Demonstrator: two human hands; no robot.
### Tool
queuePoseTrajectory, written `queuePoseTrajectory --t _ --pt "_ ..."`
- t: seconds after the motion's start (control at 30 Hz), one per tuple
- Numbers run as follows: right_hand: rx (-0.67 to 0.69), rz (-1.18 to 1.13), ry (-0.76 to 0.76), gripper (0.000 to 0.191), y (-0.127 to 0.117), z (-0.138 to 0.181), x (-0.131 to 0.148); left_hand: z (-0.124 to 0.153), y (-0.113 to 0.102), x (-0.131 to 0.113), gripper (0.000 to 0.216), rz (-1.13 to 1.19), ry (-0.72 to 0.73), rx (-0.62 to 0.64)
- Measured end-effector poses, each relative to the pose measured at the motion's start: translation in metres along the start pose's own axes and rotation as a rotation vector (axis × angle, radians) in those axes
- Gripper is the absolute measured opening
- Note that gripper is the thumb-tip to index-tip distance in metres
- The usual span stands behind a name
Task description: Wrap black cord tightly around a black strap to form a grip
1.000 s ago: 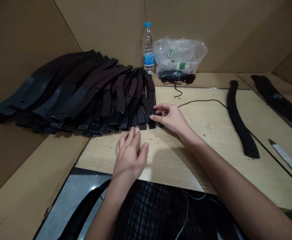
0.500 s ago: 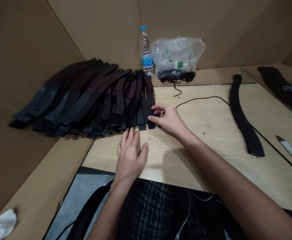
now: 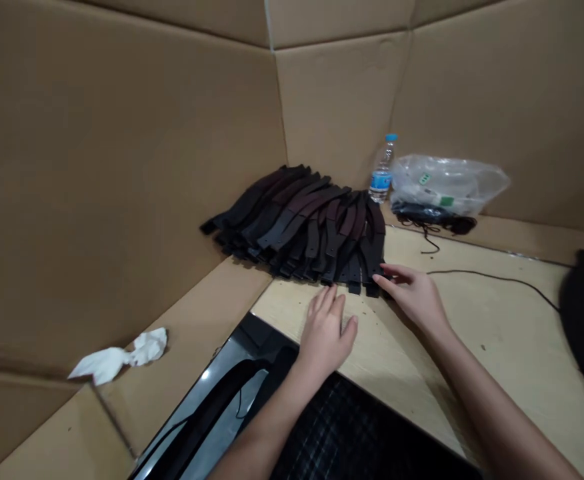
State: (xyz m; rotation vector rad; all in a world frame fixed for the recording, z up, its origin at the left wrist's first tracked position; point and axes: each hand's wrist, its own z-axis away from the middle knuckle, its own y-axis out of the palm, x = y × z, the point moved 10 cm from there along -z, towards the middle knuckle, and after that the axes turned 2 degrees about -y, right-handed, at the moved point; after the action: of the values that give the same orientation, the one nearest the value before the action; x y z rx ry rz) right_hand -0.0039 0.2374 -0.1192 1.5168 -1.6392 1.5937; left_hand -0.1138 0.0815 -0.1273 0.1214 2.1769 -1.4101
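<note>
A thick pile of curved black strips (image 3: pixel 292 227), some with dark maroon middles and small holes near their ends, lies fanned out in the corner. My left hand (image 3: pixel 325 333) rests in front of the pile, palm down and open, its fingertips by the strips' near ends. At the pile's right edge is my right hand (image 3: pixel 415 293), thumb and forefinger a little apart beside the outermost strip; nothing shows as held in it. A single black curved strip (image 3: pixel 582 320) lies apart on the table at far right.
Cardboard walls (image 3: pixel 172 133) rise at left and behind. Near the back stand a water bottle (image 3: pixel 381 177) and a clear plastic bag (image 3: pixel 452 183) with dark cord (image 3: pixel 459 225). A thin black cord (image 3: pixel 497 277) crosses the pale tabletop (image 3: pixel 512 333). Crumpled white tissue (image 3: pixel 122 357) lies at left.
The view has swung left and up, so the pile and both hands sit further right and lower in the picture. Both hands stay by the pile in nearly the same poses.
</note>
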Motion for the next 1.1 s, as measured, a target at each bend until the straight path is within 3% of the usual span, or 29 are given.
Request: queuePoseTrajectory --t 0.3,0.53,0.6,0.73,0.8,0.97,1.1 --pt "-0.037 0.171 0.027 0.041 -0.008 0.013 0.009 0.003 -0.014 0.000 0.025 0.129 0.000 -0.100" --pt "-0.077 0.220 0.009 0.043 -0.011 0.011 0.002 0.006 -0.023 0.016 0.023 0.513 -0.080 -0.255" --pt "-0.086 0.249 0.012 0.049 -0.012 0.009 0.001 0.012 -0.035 0.029 0.030 0.652 -0.113 -0.391" --pt "-0.078 0.292 0.039 0.054 -0.012 0.008 0.001 0.029 -0.073 0.080 0.048 0.741 -0.328 -0.772" --pt "-0.081 0.286 0.035 0.051 -0.012 0.007 0.004 0.027 -0.086 0.104 0.059 0.749 -0.443 -0.846" --pt "-0.071 0.274 0.076 0.052 -0.011 0.008 0.004 -0.009 -0.097 0.140 0.065 0.697 -0.712 -0.781" --pt "-0.056 0.265 0.102 0.055 -0.010 0.008 0.004 -0.035 -0.098 0.142 0.066 0.655 -0.820 -0.776"
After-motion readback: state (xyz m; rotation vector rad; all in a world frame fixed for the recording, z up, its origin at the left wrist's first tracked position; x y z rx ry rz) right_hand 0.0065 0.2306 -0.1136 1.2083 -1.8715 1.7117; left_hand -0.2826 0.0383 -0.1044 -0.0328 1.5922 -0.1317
